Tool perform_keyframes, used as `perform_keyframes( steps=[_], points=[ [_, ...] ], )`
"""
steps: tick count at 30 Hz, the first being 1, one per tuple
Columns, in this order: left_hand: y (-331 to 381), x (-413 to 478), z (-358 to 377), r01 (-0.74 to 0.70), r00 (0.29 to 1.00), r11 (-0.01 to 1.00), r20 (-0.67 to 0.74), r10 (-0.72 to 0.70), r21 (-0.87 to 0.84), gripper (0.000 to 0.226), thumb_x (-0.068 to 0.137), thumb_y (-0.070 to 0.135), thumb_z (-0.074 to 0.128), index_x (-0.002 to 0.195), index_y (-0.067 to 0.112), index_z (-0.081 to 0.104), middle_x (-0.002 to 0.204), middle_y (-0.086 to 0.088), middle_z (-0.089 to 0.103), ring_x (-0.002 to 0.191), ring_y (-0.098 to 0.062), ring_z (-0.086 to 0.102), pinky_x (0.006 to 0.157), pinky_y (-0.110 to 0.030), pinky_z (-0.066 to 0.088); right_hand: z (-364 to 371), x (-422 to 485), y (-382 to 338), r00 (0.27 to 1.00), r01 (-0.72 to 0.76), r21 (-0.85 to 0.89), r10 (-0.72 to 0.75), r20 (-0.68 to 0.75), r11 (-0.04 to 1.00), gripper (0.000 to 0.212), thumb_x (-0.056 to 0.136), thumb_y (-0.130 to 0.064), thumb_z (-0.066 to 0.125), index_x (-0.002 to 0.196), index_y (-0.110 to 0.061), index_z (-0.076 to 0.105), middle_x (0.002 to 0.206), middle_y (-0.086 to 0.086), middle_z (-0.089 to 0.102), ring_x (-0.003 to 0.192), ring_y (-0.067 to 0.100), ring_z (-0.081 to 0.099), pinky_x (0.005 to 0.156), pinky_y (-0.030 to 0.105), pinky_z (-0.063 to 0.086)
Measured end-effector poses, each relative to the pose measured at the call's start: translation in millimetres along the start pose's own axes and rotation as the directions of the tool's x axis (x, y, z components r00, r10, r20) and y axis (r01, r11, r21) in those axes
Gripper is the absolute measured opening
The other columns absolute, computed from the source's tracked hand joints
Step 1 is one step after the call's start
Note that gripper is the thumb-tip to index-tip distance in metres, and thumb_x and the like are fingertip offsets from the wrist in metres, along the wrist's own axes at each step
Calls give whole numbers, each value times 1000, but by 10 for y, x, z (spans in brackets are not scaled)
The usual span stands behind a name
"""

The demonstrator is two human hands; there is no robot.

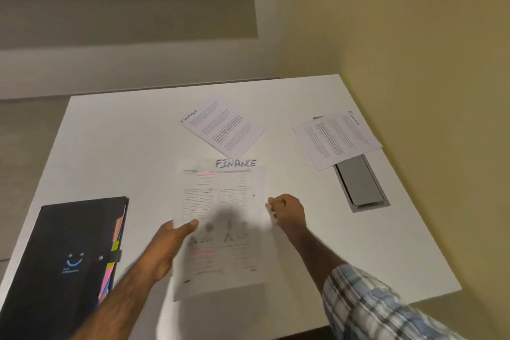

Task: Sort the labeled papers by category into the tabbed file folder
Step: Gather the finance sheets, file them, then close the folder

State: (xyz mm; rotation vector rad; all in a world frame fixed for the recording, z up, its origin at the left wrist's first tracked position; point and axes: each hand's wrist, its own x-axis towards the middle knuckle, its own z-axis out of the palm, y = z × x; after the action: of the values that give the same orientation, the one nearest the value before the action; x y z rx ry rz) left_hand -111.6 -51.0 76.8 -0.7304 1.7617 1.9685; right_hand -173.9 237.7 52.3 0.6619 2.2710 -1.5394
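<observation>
Over the middle of the white table [110,146], both hands hold one sheet [220,201] headed FINANCE in blue handwriting at its far edge; the print below is in two columns with pink marks, and its near half is blurred; a shadow lies under the near end, so that end seems lifted, though whether the far edge touches the table I cannot tell. The left hand [168,248] grips the sheet's left edge, thumb laid on top and the fingers hidden beneath; the right hand [287,211] pinches the right edge with its fingers curled in tight; a checked sleeve [372,309] covers the right upper arm.

The black folder [60,257] lies flat at the near left, well apart from the sheet and just left of the left forearm; it is closed, with a strap [117,255] across its right edge; coloured tabs [114,246] show along that edge; a blue smile mark is printed on its cover.

Two more sheets lie farther off; the second sheet [223,125], also marked Finance, lies askew just beyond the held one; the third sheet [336,138], marked Finance too, lies at the far right, partly covering the far end of a grey hatch [358,185] set into the tabletop; a yellowish wall [414,36] runs along the table's right side.
</observation>
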Motion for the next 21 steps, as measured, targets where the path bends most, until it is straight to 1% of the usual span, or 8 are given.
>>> perform_keyframes(
  steps=[2, 4, 8, 10, 13, 16, 18, 21],
  points=[
    [11, -14, -261, -20, 998, 1000, -68, 19, -6, 32, 96, 13, 65, 128, 9, 66, 120, -2, 74, 114, -22, 69, 113, -45, 41, 106, 217, -47, 999, 44, -317, -49, -7, 947, 34, 84, -44, 69, 97, -14, 59, 97, 0, 67, 94, 27, 61, 82, 37, 49],
    [16, -47, -504, -21, 996, 999, -91, 18, -35, 33, 96, 12, 64, 129, 10, 64, 122, -3, 73, 116, -22, 67, 115, -45, 39, 229, 406, -120, 995, 101, -490, -79, 65, 866, 54, 79, -52, 71, 121, -23, 52, 118, -2, 62, 114, 25, 53, 94, 41, 46],
    [60, -211, -862, 24, 991, 991, -126, -41, -135, 51, 84, 15, 71, 134, 12, 61, 125, -10, 72, 118, -33, 66, 113, -53, 39, 540, 774, -203, 983, 186, -647, -139, 124, 739, 95, 79, -53, 75, 152, -21, 24, 158, 0, 35, 150, 36, 20, 114, 57, 33],
    [75, -290, -957, 71, 987, 984, -130, -92, -164, 41, 89, 11, 66, 130, 7, 63, 121, -17, 72, 112, -40, 68, 109, -58, 42, 637, 895, -207, 984, 174, -678, -145, 100, 714, 103, 84, -50, 74, 159, -15, 12, 167, 5, 18, 155, 38, 6, 119, 59, 25],
    [92, -351, -1022, 99, 981, 983, -148, -122, -156, 31, 96, 8, 59, 126, 5, 65, 118, -19, 73, 107, -40, 71, 106, -57, 45, 686, 1050, -172, 981, 184, -702, -171, 90, 688, 106, 85, -48, 74, 160, -12, 8, 169, 7, 14, 156, 38, 1, 122, 60, 19],
    [121, -352, -1053, 107, 978, 981, -158, -133, -164, 31, 96, 9, 60, 126, 5, 65, 118, -20, 73, 107, -41, 70, 106, -59, 45, 710, 1101, -171, 965, 247, -726, -228, 127, 642, 95, 84, -45, 76, 156, -17, 22, 164, 5, 30, 155, 35, 10, 121, 59, 21],
    [126, -336, -1064, 109, 980, 978, -148, -137, -178, 31, 95, 10, 61, 125, 4, 65, 118, -21, 72, 108, -42, 70, 106, -60, 45, 753, 1012, -182, 965, 238, -726, -239, 104, 645, 79, 88, -43, 72, 153, -23, 30, 160, 7, 38, 151, 37, 26, 121, 55, 27],
    [110, -266, -1036, 99, 982, 984, -148, -121, -146, 31, 96, 13, 62, 126, 6, 65, 117, -22, 72, 108, -42, 70, 105, -61, 45, 794, 836, -160, 987, 88, -542, -146, -65, 836, 45, 90, -52, 58, 129, -35, 45, 126, 3, 63, 107, 27, 64, 92, 49, 57]
  ],
)
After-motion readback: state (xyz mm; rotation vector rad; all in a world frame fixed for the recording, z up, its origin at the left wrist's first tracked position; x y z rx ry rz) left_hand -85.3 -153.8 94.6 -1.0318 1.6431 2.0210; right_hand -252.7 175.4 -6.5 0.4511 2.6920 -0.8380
